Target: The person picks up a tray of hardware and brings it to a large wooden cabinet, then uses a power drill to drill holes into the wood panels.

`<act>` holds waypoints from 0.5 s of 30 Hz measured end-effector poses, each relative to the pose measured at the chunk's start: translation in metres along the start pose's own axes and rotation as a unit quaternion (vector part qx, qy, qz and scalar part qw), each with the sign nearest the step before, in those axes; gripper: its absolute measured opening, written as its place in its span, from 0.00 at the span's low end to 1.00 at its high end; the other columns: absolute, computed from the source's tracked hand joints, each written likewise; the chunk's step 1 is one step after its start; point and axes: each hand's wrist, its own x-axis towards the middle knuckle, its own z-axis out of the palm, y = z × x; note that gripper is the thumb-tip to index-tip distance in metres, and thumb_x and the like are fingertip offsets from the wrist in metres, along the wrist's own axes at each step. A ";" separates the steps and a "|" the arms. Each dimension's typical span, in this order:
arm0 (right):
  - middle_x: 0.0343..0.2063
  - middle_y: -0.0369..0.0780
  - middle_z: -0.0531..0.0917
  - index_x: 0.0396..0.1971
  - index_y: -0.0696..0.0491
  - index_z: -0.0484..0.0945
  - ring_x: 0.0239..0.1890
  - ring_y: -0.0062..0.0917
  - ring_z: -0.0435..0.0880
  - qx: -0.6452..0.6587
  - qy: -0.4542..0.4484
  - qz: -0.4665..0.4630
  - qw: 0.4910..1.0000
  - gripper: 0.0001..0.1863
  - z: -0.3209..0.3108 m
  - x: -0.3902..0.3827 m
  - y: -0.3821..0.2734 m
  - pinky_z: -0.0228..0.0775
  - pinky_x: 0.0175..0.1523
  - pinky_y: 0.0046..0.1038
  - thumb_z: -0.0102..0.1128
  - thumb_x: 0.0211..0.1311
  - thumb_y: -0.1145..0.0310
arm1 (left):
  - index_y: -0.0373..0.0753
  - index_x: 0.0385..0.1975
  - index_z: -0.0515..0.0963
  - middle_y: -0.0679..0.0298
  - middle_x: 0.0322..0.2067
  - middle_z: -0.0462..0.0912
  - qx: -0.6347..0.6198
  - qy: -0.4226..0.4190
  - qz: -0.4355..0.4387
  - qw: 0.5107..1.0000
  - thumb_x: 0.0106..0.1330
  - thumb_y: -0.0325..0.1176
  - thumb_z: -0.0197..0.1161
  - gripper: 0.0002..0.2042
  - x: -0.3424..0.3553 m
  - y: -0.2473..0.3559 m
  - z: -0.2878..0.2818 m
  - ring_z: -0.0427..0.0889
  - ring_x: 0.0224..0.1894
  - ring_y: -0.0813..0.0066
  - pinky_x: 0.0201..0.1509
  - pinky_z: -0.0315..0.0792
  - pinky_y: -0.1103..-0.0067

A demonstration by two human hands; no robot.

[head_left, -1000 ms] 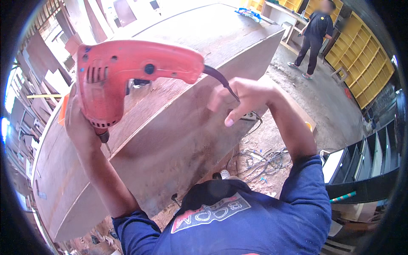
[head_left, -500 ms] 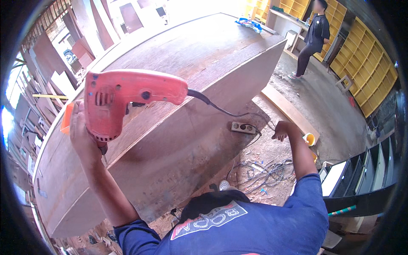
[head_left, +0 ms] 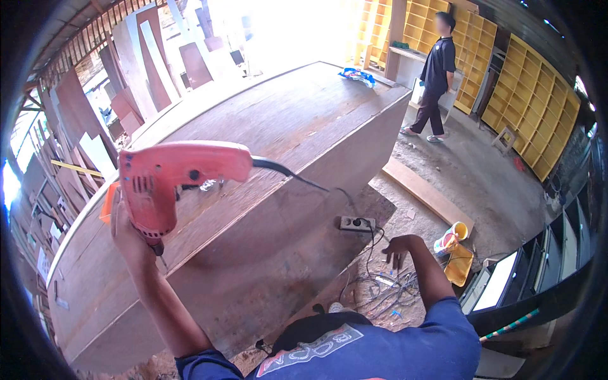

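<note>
My left hand [head_left: 128, 235] is closed on a red corded power drill [head_left: 149, 190] at the left. The drill's bit points down, close to the edge of a big boxy wooden piece [head_left: 253, 133], though I cannot tell whether it touches. Some of my left fingers are hidden behind the drill body. Beside them shows a small orange object [head_left: 107, 204], partly covered. A black cord [head_left: 288, 172] runs from the drill handle toward a white power strip [head_left: 358, 223]. My right hand [head_left: 398, 249] hangs just right of the strip, fingers drooping and apart, with nothing visible in it.
Tangled cables [head_left: 386, 288] lie on the littered floor below my right hand. A plank [head_left: 427, 195], a yellow tray [head_left: 458, 265] and a bucket [head_left: 448, 242] are to the right. Behind them a person [head_left: 437, 73] walks by yellow shelving [head_left: 532, 104]. A blue packet [head_left: 358, 77] rests on the wooden piece.
The view has shifted, and the drill and both hands appear lower in it. My right hand has come closer to the power strip. The person at the back has taken a step.
</note>
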 end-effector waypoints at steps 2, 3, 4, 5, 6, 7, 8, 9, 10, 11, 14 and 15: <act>0.47 0.48 0.89 0.66 0.57 0.73 0.43 0.38 0.92 -0.005 -0.010 -0.151 0.988 0.36 0.025 -0.031 -0.057 0.79 0.56 0.36 0.57 0.74 0.42 | 0.33 0.52 0.80 0.62 0.46 0.82 0.097 0.013 0.062 0.993 0.78 0.38 0.49 0.17 0.015 -0.015 -0.028 0.82 0.45 0.76 0.51 0.74 0.78; 0.49 0.48 0.89 0.67 0.55 0.72 0.42 0.37 0.92 0.124 -0.025 -0.078 0.989 0.36 0.042 -0.072 -0.125 0.78 0.57 0.35 0.61 0.72 0.42 | 0.33 0.54 0.79 0.62 0.46 0.83 0.149 0.020 0.091 0.984 0.78 0.39 0.49 0.18 0.017 -0.025 -0.039 0.83 0.45 0.75 0.49 0.76 0.77; 0.51 0.46 0.88 0.67 0.54 0.72 0.47 0.36 0.90 0.032 0.064 -0.127 0.989 0.40 0.046 -0.104 -0.165 0.77 0.60 0.34 0.65 0.67 0.39 | 0.33 0.56 0.79 0.61 0.47 0.84 0.198 0.034 0.127 0.971 0.78 0.40 0.50 0.19 0.014 -0.022 -0.052 0.85 0.44 0.74 0.48 0.78 0.76; 0.52 0.44 0.87 0.68 0.53 0.72 0.54 0.36 0.87 -0.166 0.206 -0.078 0.961 0.43 0.042 -0.117 -0.177 0.75 0.62 0.34 0.70 0.61 0.38 | 0.34 0.55 0.79 0.61 0.46 0.85 0.163 0.019 0.118 0.979 0.77 0.41 0.51 0.19 0.015 -0.021 -0.054 0.85 0.42 0.74 0.44 0.78 0.77; 0.57 0.50 0.84 0.63 0.60 0.75 0.57 0.40 0.85 -0.256 0.362 0.002 0.896 0.36 0.051 -0.147 -0.215 0.77 0.60 0.38 0.73 0.63 0.51 | 0.35 0.55 0.79 0.61 0.45 0.85 0.136 0.013 0.108 0.985 0.77 0.42 0.52 0.19 0.017 -0.025 -0.061 0.86 0.39 0.74 0.40 0.78 0.77; 0.57 0.50 0.83 0.63 0.58 0.75 0.57 0.39 0.84 -0.216 0.476 -0.105 0.846 0.35 0.050 -0.175 -0.244 0.77 0.60 0.39 0.73 0.62 0.54 | 0.36 0.55 0.79 0.61 0.44 0.85 0.104 0.004 0.099 0.990 0.77 0.43 0.52 0.19 0.021 -0.027 -0.064 0.86 0.37 0.74 0.36 0.78 0.78; 0.58 0.50 0.82 0.63 0.56 0.75 0.57 0.39 0.84 -0.169 0.574 -0.213 0.772 0.33 0.047 -0.201 -0.275 0.76 0.60 0.39 0.74 0.61 0.56 | 0.37 0.55 0.79 0.61 0.43 0.86 0.071 -0.003 0.092 0.993 0.77 0.44 0.53 0.19 0.025 -0.025 -0.067 0.86 0.34 0.74 0.32 0.77 0.78; 0.57 0.50 0.83 0.63 0.55 0.75 0.57 0.40 0.84 -0.133 0.606 -0.304 0.723 0.33 0.046 -0.223 -0.306 0.76 0.60 0.39 0.75 0.60 0.57 | 0.37 0.54 0.80 0.61 0.42 0.86 0.009 -0.003 0.065 0.998 0.77 0.45 0.53 0.19 0.026 -0.027 -0.064 0.86 0.33 0.74 0.30 0.77 0.79; 0.55 0.50 0.83 0.62 0.54 0.76 0.57 0.40 0.84 -0.094 0.622 -0.400 0.667 0.33 0.051 -0.244 -0.343 0.75 0.61 0.39 0.75 0.60 0.58 | 0.38 0.53 0.80 0.61 0.42 0.86 -0.048 0.008 0.042 0.998 0.77 0.46 0.53 0.19 0.025 -0.021 -0.069 0.86 0.31 0.74 0.27 0.77 0.79; 0.54 0.49 0.83 0.62 0.54 0.75 0.56 0.39 0.84 -0.135 0.653 -0.401 0.628 0.32 0.062 -0.263 -0.386 0.74 0.62 0.41 0.75 0.60 0.59 | 0.38 0.53 0.80 0.62 0.42 0.86 -0.081 0.021 0.015 0.996 0.77 0.46 0.52 0.19 0.018 -0.015 -0.070 0.86 0.31 0.74 0.27 0.77 0.79; 0.52 0.45 0.85 0.65 0.50 0.74 0.59 0.36 0.83 -0.314 0.672 -0.530 0.411 0.37 0.078 -0.309 -0.489 0.74 0.63 0.34 0.77 0.56 0.61 | 0.36 0.54 0.78 0.63 0.42 0.83 -0.041 0.027 0.004 0.999 0.79 0.43 0.48 0.19 0.005 -0.002 -0.067 0.85 0.37 0.74 0.37 0.77 0.77; 0.52 0.45 0.85 0.65 0.50 0.74 0.59 0.36 0.83 -0.312 0.654 -0.551 0.414 0.37 0.080 -0.311 -0.520 0.74 0.63 0.34 0.77 0.56 0.61 | 0.36 0.55 0.78 0.62 0.43 0.83 0.051 0.035 0.046 0.997 0.79 0.42 0.48 0.19 0.003 -0.003 -0.066 0.85 0.39 0.74 0.40 0.78 0.77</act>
